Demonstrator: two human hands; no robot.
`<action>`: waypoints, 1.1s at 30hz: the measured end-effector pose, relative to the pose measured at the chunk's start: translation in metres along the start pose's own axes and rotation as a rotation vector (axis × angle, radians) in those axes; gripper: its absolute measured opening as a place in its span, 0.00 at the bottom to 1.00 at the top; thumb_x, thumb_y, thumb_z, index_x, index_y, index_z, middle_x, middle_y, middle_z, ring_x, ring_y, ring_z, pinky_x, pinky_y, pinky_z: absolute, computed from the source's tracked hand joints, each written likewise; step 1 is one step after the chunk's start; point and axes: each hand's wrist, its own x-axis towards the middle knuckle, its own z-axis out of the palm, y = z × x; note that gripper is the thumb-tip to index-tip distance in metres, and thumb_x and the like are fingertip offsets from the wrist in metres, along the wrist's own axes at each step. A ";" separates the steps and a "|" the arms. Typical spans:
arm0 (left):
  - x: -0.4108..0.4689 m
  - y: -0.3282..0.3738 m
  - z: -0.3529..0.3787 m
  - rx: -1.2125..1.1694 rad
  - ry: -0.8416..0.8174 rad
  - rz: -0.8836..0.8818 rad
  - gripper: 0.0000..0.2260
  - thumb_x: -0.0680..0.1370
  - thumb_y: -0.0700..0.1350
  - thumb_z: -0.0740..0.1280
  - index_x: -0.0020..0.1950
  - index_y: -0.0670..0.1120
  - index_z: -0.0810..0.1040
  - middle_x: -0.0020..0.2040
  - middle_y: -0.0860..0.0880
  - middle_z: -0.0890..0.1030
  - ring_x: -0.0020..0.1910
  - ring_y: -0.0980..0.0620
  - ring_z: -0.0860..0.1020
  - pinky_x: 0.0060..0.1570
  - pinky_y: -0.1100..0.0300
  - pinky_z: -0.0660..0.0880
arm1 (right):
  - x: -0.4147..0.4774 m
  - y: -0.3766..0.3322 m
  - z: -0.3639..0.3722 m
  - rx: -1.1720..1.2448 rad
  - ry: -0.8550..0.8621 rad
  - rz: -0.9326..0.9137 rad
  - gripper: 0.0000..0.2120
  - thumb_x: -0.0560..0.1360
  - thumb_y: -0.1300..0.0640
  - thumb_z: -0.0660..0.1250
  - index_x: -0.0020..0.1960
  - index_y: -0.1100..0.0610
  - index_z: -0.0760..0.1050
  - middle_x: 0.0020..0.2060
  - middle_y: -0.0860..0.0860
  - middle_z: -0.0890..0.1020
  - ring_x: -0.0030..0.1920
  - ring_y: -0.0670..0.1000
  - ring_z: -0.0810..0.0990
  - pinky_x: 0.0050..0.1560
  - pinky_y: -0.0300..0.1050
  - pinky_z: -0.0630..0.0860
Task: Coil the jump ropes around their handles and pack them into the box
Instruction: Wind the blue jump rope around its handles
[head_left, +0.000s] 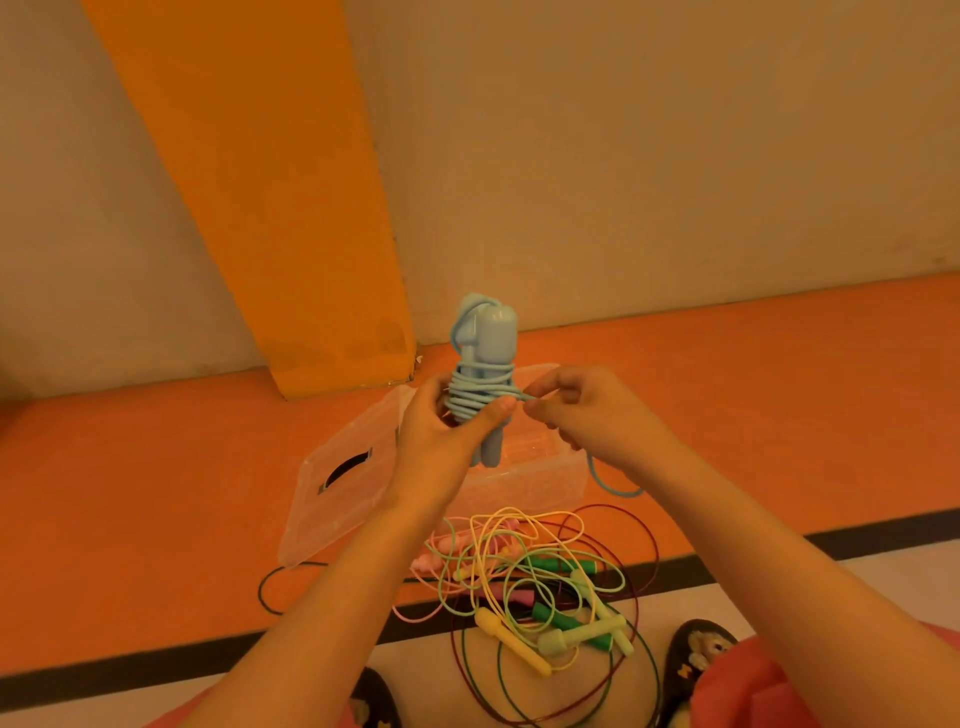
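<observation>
My left hand (448, 423) grips a pair of light blue jump rope handles (491, 338) held upright, with blue cord (480, 395) wound several times around their middle. My right hand (582, 410) pinches the loose end of that blue cord just right of the coil; the remaining cord hangs in a loop (610, 483) below my right wrist. A clear plastic box (524, 480) stands open on the orange floor behind my hands. Its lid (343, 493) leans against the box's left side.
A tangled pile of jump ropes (535, 587) in pink, yellow, green and dark red lies on the floor in front of the box. An orange pillar (311, 234) meets the wall behind. My shoes (698, 657) show at the bottom.
</observation>
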 end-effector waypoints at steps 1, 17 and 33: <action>0.000 -0.001 0.001 0.016 0.011 0.008 0.14 0.69 0.48 0.75 0.52 0.53 0.75 0.50 0.48 0.82 0.49 0.51 0.81 0.46 0.57 0.76 | 0.000 0.000 0.001 -0.033 0.005 -0.018 0.01 0.74 0.59 0.69 0.45 0.57 0.78 0.26 0.51 0.74 0.23 0.42 0.67 0.26 0.38 0.64; 0.010 -0.012 -0.002 0.149 0.105 0.128 0.25 0.68 0.39 0.77 0.55 0.49 0.65 0.48 0.53 0.75 0.38 0.66 0.76 0.38 0.69 0.73 | -0.001 0.007 0.000 -0.318 -0.061 -0.035 0.05 0.74 0.57 0.67 0.41 0.50 0.77 0.32 0.51 0.80 0.33 0.50 0.78 0.38 0.46 0.73; -0.004 -0.013 0.006 0.865 0.156 0.466 0.26 0.72 0.43 0.73 0.65 0.47 0.63 0.57 0.41 0.76 0.49 0.37 0.78 0.41 0.44 0.76 | -0.014 -0.009 0.013 0.617 -0.107 0.197 0.11 0.76 0.65 0.66 0.34 0.62 0.73 0.25 0.54 0.72 0.24 0.45 0.72 0.34 0.39 0.79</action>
